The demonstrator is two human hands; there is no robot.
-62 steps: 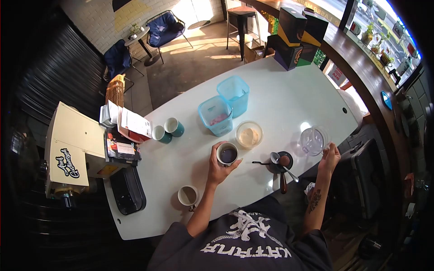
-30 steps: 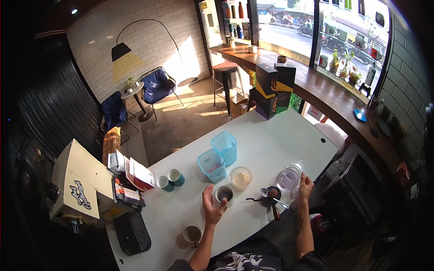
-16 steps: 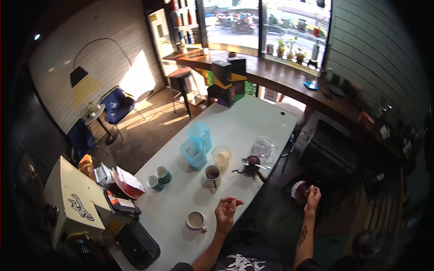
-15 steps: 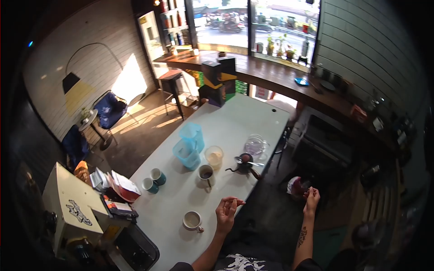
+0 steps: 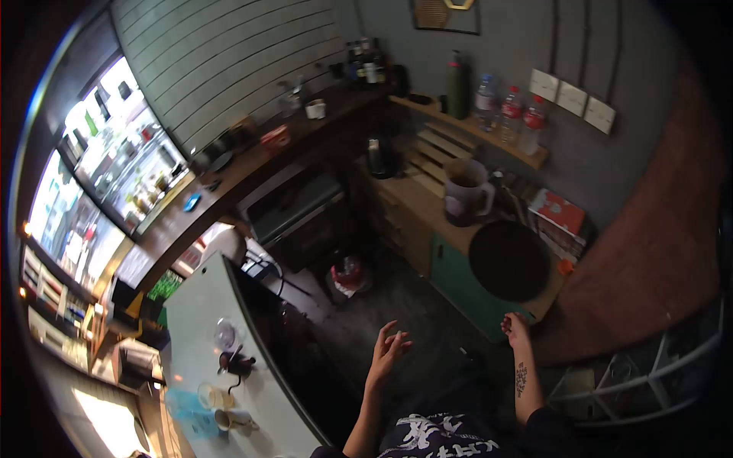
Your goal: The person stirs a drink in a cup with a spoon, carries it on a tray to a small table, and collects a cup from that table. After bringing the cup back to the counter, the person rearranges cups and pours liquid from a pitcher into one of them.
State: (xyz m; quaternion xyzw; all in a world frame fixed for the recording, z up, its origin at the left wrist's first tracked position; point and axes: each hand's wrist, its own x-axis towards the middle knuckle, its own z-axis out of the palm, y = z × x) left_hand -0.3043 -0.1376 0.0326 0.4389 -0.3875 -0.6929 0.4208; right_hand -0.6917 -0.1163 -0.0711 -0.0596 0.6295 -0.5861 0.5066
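My left hand (image 5: 391, 353) is held over the floor with its fingers apart and holds nothing. My right hand (image 5: 516, 328) is raised by the cabinet's front corner. Its fingers are curled in, and what they hold, if anything, is hidden. Close to that hand, a large round black disc (image 5: 508, 261) lies on the cabinet top. Behind it stands a measuring jug (image 5: 466, 195) with a handle and brownish marks.
A wooden-topped cabinet with a green door (image 5: 458, 282) borders the floor ahead. To the left, a white table (image 5: 267, 408) bears a dark kettle (image 5: 235, 363), a mug (image 5: 226, 420) and blue pitchers (image 5: 187, 412). Bottles (image 5: 511, 116) line a wall shelf. A red-and-white bundle (image 5: 349, 276) sits low down.
My view has swung right, from the white table to the cabinet. My left hand's fingers have gone from pinched together to spread; my right hand's fingers stay curled.
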